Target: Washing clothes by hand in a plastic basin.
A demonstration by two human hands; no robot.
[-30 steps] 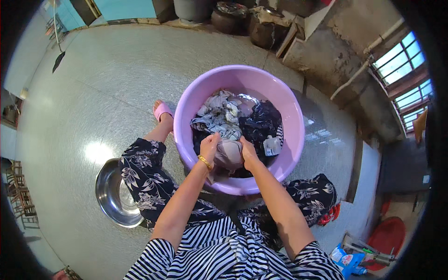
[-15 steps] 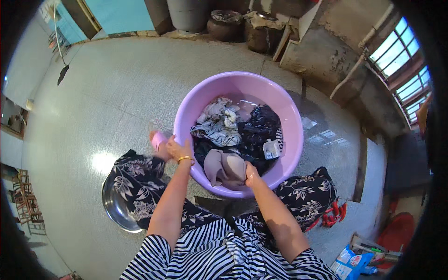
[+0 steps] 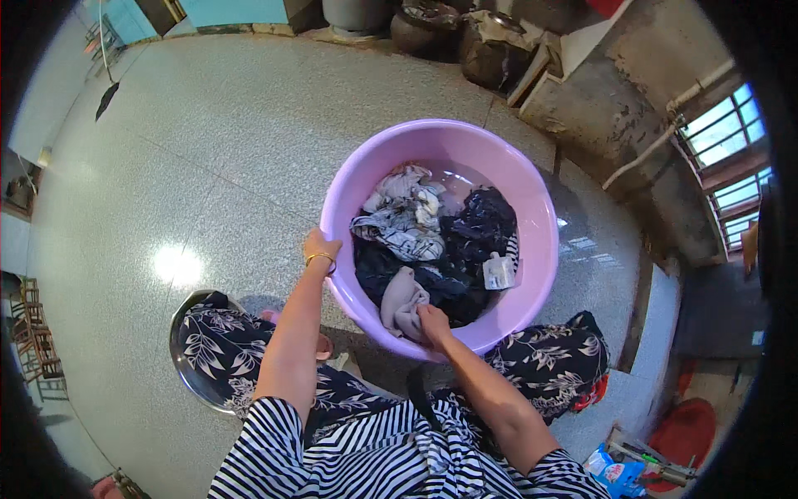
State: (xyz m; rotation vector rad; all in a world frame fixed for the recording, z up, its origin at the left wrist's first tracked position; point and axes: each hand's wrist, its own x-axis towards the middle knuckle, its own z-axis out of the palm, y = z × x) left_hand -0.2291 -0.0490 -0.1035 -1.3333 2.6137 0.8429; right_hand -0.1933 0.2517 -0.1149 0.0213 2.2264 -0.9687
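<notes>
A big pink-purple plastic tub (image 3: pixel 544 241) stands in front of me, holding wet clothes and some water. My left hand (image 3: pixel 322 249) is closed around its left rim. My right hand (image 3: pixel 434 326) grips a greyish-mauve cloth (image 3: pixel 401 303) at the near inside wall; its fingertips are partly hidden in the folds. Beyond the cloth lies a white-and-black patterned garment (image 3: pixel 407 224). Dark clothes (image 3: pixel 482 223) fill the middle and right of the tub. A small whitish container or packet (image 3: pixel 499 272) rests on them near the right wall.
Behind my left knee sits a shiny metal basin (image 3: pixel 189 366). Brown jars (image 3: pixel 422 27) line the far wall, by a pipe (image 3: pixel 644 150) and barred window. Lower right are a blue-and-white bag (image 3: pixel 613 474) and a red round basin (image 3: pixel 683 432). Small wooden chairs (image 3: pixel 37 341) stand far left.
The tub appears farther right and turned slightly. The mauve cloth, spread wider before, is now bunched smaller in my right hand. My pink-slippered foot has drawn back from beside the tub toward me.
</notes>
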